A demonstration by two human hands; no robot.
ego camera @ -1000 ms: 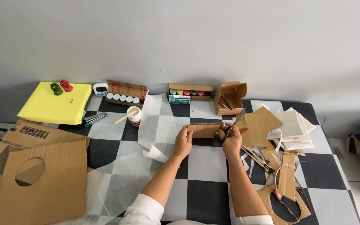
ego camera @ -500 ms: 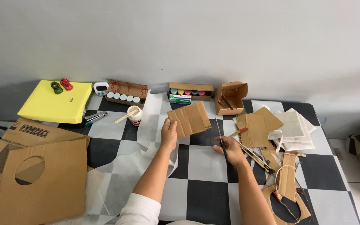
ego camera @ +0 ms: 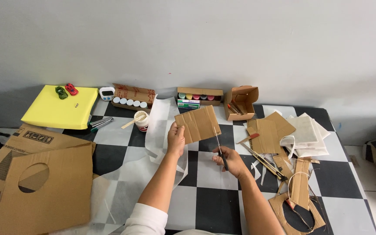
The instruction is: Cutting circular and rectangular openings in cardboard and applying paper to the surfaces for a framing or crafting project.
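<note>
1. Cardboard, a flat brown corrugated rectangle [ego camera: 198,124], is held up above the black-and-white checkered surface [ego camera: 209,204], tilted with its right end higher.
2. Left hand [ego camera: 176,138]: its grip is clenched on the lower left corner of the cardboard rectangle, thumb on the near face.
3. Right hand [ego camera: 229,159]: its grip is wrapped around the dark handles of a pair of scissors [ego camera: 219,147], whose thin blades point up and meet the lower right edge of the cardboard rectangle.
4. Under both forearms lies a sheet of translucent white paper [ego camera: 157,130], spread from the middle of the surface toward the near left.
5. Just left of that sheet stands a small white pot with a wooden stick [ego camera: 141,120] resting in it.
6. Along the wall sit a bright yellow flat box [ego camera: 62,112] with two small toy cars on it, a row of white-capped jars [ego camera: 130,102], a tray of coloured paint pots [ego camera: 195,97] and an open small cardboard box [ego camera: 241,102].
7. To the right of the right hand lie brown cardboard offcuts [ego camera: 267,129], folded white sheets [ego camera: 308,135] and a long utility knife [ego camera: 265,162].
8. At the near left lies a large cardboard panel with a round hole [ego camera: 44,187].
</note>
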